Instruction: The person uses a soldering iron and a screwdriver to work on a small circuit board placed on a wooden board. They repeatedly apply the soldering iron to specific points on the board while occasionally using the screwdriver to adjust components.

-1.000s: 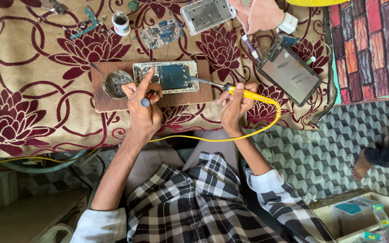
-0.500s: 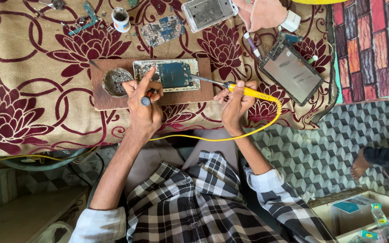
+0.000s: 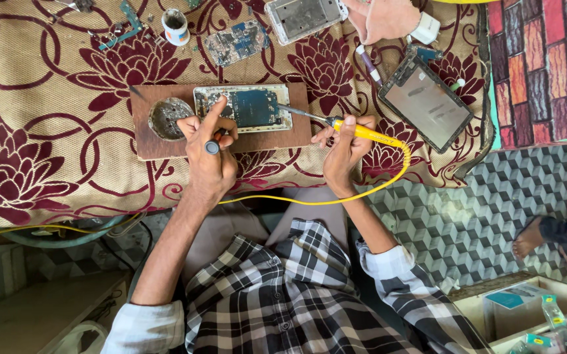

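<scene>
Loose circuit board (image 3: 236,42), small pot (image 3: 175,26), detached screen (image 3: 426,102).

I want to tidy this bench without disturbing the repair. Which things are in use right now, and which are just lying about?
In use:
- opened phone on the wooden board
- yellow soldering iron in the right hand
- small dark tool in the left hand
- round metal dish on the board

Lying about:
- loose circuit board
- phone back frame
- screen panel
- small white pot
</scene>
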